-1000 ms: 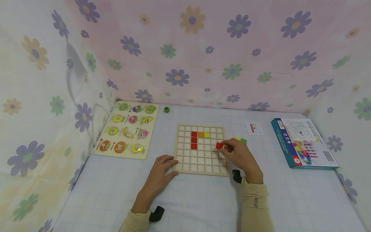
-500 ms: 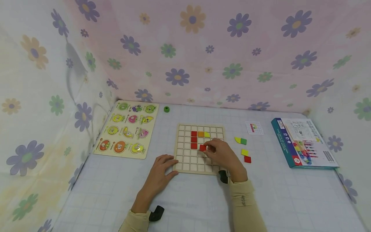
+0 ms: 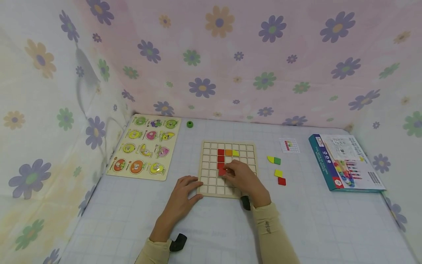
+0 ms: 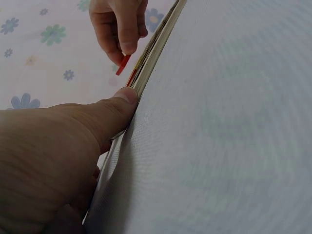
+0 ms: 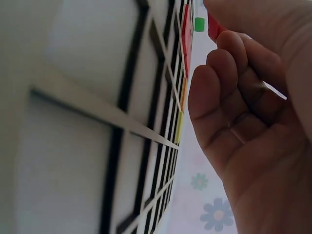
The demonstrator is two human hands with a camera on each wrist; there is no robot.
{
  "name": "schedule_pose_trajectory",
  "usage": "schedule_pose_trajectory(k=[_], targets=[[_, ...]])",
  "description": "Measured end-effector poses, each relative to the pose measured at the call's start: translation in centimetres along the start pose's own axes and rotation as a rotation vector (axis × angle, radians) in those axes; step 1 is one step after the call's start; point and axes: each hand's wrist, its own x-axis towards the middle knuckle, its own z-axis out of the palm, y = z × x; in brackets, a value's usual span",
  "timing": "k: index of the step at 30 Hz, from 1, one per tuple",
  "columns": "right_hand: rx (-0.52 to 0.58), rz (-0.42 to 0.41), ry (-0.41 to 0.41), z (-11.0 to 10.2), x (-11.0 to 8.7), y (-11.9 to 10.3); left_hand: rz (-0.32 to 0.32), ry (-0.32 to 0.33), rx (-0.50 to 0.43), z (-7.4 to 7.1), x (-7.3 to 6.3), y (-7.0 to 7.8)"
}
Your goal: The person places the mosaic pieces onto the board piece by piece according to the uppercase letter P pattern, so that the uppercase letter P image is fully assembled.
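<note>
A wooden grid board (image 3: 212, 182) lies flat in front of me. Several cells hold square tiles: red tiles (image 3: 221, 158) in a column, then an orange tile (image 3: 228, 152) and a yellow tile (image 3: 235, 153) along the top. My right hand (image 3: 245, 180) pinches a red square tile (image 4: 123, 65) between thumb and fingertips, close over the cell just below that column. In the left wrist view the held tile is tilted above the board. My left hand (image 3: 183, 193) rests at the board's left edge, fingers relaxed, thumb (image 4: 127, 95) touching the rim.
Right of the board lie loose tiles: a yellow quarter-round (image 3: 270, 159), a green square (image 3: 277, 161), a yellow square (image 3: 278, 173) and a red square (image 3: 281, 181). Beyond are a pattern card (image 3: 289, 145) and box (image 3: 347, 163). A fruit puzzle (image 3: 169, 154) and green bead (image 3: 189, 124) stand left.
My right hand has carried the red tile leftward across the board to below the red column, uncovering the loose tiles at right. The left hand has stayed put.
</note>
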Motion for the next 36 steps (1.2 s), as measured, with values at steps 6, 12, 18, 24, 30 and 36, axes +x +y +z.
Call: schedule_pose_trajectory(k=[6,12,18,24,30,36], targets=[[-0.021,0.017,-0.018,0.9,0.3,0.4,0.002,0.000,0.004,0.0,0.0,-0.1],[-0.047,0.029,-0.027,1.2,0.5,0.4,0.007,0.007,0.004,0.1,0.0,-0.1],[-0.056,0.024,-0.024,1.2,0.6,0.2,0.006,0.009,0.014,0.2,0.0,-0.2],[-0.054,0.015,-0.014,1.1,0.5,0.2,0.009,0.007,0.012,0.2,0.0,-0.3],[-0.042,0.003,-0.009,1.1,0.6,0.3,0.011,0.005,0.014,0.2,0.1,-0.4],[-0.045,-0.008,0.001,1.3,0.6,0.6,0.015,0.009,0.020,0.3,0.1,-0.4]])
